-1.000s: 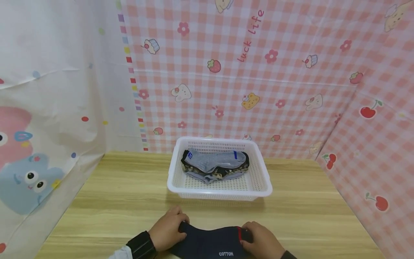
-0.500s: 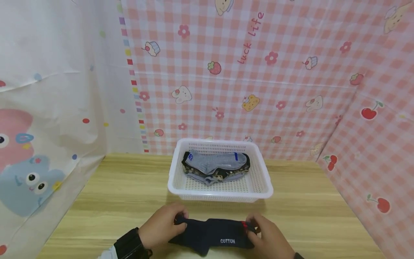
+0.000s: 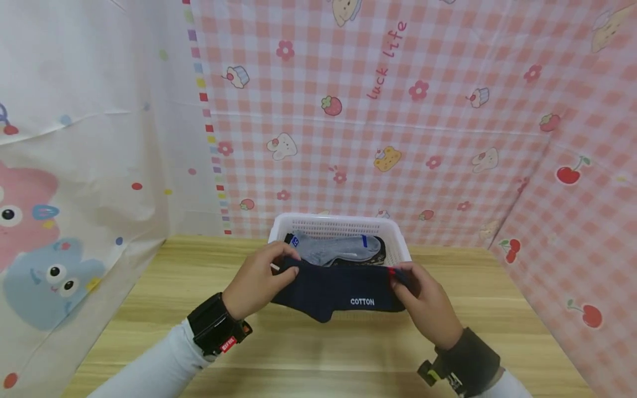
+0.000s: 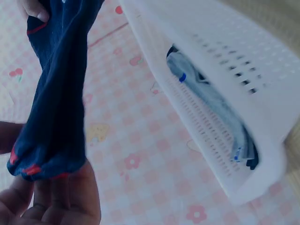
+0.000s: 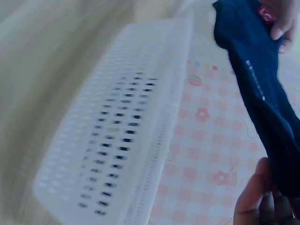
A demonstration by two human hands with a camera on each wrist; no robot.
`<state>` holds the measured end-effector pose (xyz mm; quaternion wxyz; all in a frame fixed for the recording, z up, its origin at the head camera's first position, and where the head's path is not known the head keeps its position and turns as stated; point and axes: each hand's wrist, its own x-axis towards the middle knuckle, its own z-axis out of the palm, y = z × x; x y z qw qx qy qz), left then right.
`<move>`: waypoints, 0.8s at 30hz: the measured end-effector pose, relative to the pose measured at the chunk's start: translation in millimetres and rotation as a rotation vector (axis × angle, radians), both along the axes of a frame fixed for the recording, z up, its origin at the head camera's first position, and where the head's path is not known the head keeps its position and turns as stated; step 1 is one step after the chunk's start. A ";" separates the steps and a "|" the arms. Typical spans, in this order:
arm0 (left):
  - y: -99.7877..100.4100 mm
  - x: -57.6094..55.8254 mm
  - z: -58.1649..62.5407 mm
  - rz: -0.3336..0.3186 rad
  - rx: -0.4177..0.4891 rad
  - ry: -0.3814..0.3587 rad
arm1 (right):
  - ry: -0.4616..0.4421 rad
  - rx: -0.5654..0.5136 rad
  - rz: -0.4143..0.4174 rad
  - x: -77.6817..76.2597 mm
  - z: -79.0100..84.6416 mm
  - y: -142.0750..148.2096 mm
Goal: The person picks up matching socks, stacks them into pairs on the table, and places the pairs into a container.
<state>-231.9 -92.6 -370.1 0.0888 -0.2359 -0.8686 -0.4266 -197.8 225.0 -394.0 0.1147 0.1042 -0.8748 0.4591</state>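
Note:
A dark navy sock with white "COTTON" lettering and red trim is stretched sideways between both hands. My left hand pinches its left end, while my right hand grips the end with the red stripe. In the head view the sock is held up in front of the white plastic basket, overlapping its front wall. Inside the basket lie folded socks, a grey sock with blue marks on top. The left wrist view shows the navy sock hanging beside the basket rim.
The basket stands on a wood-grain table near its back edge. Behind it hangs a pink checked cloth, with a white patterned cloth on the left and more pink cloth on the right.
Both hands have lifted the navy sock off the table area and carried it forward, from near the front edge to the basket. It now hides the basket's front part.

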 end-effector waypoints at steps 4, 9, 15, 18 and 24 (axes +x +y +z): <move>7.7 -24.7 8.3 0.046 0.046 -0.003 | -0.046 -0.023 -0.006 -24.2 14.9 1.9; 18.9 -59.3 15.9 0.131 0.060 -0.044 | -0.054 -0.069 -0.030 -63.0 22.8 2.8; 31.8 -105.4 11.4 0.240 0.040 -0.076 | -0.099 -0.008 -0.159 -106.8 18.3 0.0; 37.3 -125.5 5.8 0.284 0.016 -0.096 | -0.126 0.049 -0.173 -124.6 14.8 -1.4; 43.2 -155.0 -6.4 0.323 -0.067 -0.158 | -0.198 0.152 -0.190 -155.2 8.3 -5.1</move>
